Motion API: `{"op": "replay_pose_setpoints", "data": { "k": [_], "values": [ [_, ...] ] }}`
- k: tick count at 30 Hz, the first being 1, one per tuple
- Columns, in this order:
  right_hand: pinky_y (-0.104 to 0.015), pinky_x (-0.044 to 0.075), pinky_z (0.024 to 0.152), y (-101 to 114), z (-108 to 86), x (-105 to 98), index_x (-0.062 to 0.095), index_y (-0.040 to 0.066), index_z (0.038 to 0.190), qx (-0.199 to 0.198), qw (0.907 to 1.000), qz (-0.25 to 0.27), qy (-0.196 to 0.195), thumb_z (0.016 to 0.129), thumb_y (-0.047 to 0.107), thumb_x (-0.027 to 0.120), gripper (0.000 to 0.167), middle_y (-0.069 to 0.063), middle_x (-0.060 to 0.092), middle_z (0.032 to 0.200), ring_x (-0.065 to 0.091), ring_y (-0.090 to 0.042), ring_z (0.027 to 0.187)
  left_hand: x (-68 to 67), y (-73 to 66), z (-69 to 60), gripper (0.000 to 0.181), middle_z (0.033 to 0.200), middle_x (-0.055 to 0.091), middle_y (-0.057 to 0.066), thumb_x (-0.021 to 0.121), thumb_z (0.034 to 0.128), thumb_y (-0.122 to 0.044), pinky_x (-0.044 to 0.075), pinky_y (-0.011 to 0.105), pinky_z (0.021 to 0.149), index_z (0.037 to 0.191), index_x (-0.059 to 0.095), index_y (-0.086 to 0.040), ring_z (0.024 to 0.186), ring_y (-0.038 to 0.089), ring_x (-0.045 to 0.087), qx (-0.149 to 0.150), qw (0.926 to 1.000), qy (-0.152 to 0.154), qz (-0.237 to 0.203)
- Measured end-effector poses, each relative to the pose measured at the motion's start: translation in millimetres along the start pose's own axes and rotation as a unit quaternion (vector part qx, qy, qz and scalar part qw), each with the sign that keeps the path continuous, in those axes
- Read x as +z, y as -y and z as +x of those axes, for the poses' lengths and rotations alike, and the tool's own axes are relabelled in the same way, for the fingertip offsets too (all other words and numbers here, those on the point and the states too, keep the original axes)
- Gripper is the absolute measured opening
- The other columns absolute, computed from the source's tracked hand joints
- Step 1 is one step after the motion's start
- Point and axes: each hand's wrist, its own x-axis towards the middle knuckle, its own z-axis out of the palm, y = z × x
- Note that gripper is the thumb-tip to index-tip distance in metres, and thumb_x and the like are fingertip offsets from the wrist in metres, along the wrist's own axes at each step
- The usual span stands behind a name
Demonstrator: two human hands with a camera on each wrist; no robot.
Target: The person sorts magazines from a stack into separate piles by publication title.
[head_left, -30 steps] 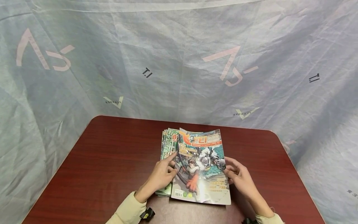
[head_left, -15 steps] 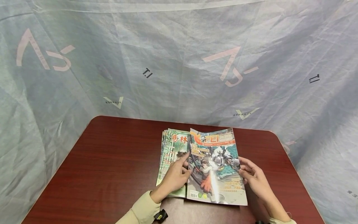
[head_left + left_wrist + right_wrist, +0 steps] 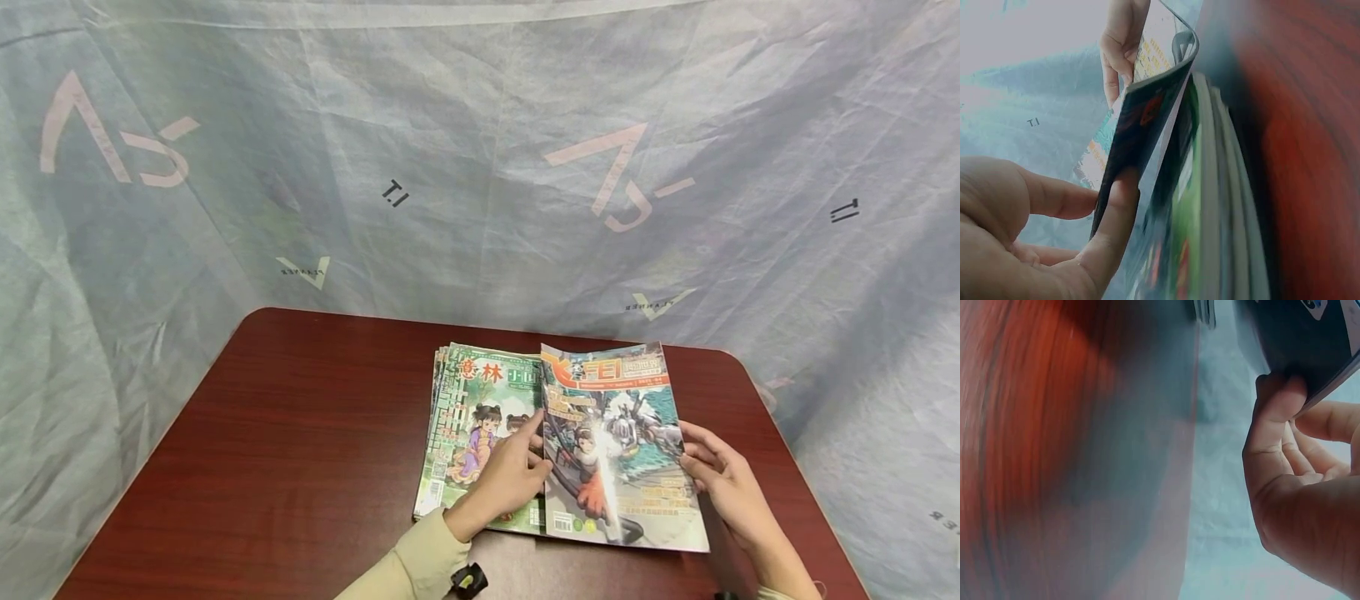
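Pinched at both long edges, a glossy FEI magazine (image 3: 633, 458) spans the left hand (image 3: 506, 479) and the right hand (image 3: 723, 479) in the head view; each hand's fingers are closed to the magazine's thickness. It overlaps the right side of a green-covered magazine (image 3: 468, 458), the top one of a stack (image 3: 441, 387) whose left edges fan out slightly. Dark red wood-grain tabletop (image 3: 300, 442) stretches broadly left of the stack and more narrowly beyond the right hand. Its far edge runs just past the magazines, between rounded corners. Behind hangs a wrinkled grey fabric backdrop (image 3: 480, 250) printed with pale pink, yellowish and black lettering. A cream sleeve (image 3: 420, 554) covers the left forearm.

From the left wrist, the held magazine bows and tilts, a wedge of space separating it from the stack's page edges. Blurred red tabletop fills the right side.

From the right wrist, the right hand grips the magazine's dark underside near an edge, raised off the table; the straight table edge passes alongside, fabric beyond it.
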Motion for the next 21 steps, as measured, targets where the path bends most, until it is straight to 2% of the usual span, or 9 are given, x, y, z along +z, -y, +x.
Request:
{"op": "replay_pose_setpoints", "data": {
  "k": [6,12,21],
  "values": [
    [-0.030,0.057,0.064,-7,-1.5,-15,0.046,-0.008,0.161,0.009,0.9999,-0.006,-0.003,0.114,0.003,0.060,0.050,0.015,0.072,0.106,0.067,-0.007,0.083,15.2,-1.3,5.8,0.081,0.131,0.070,0.024,0.075,0.0968,0.005,0.062,0.024,0.073,0.169,0.039,0.003,0.089,0.015,0.078,-0.010,0.9999,0.000,-0.013],
    [-0.029,0.059,0.068,-15,-0.9,-28,0.046,-0.003,0.163,0.031,0.9990,0.031,0.001,0.114,0.004,0.059,0.051,0.014,0.071,0.108,0.069,-0.006,0.089,27.6,-3.5,9.3,0.082,0.137,0.068,0.025,0.077,0.0967,0.001,0.064,0.027,0.080,0.170,0.039,0.002,0.098,0.020,0.079,-0.021,0.9993,0.006,-0.030],
    [-0.026,0.054,0.064,-32,-2.3,-46,0.057,0.023,0.157,0.054,0.9971,0.055,0.000,0.114,0.006,0.061,0.046,0.013,0.069,0.106,0.063,-0.006,0.084,46.0,-8.3,15.3,0.080,0.149,0.065,0.023,0.079,0.0984,-0.008,0.065,0.031,0.081,0.169,0.043,-0.001,0.106,0.023,0.078,-0.057,0.9965,0.024,-0.056]
  ]
}}
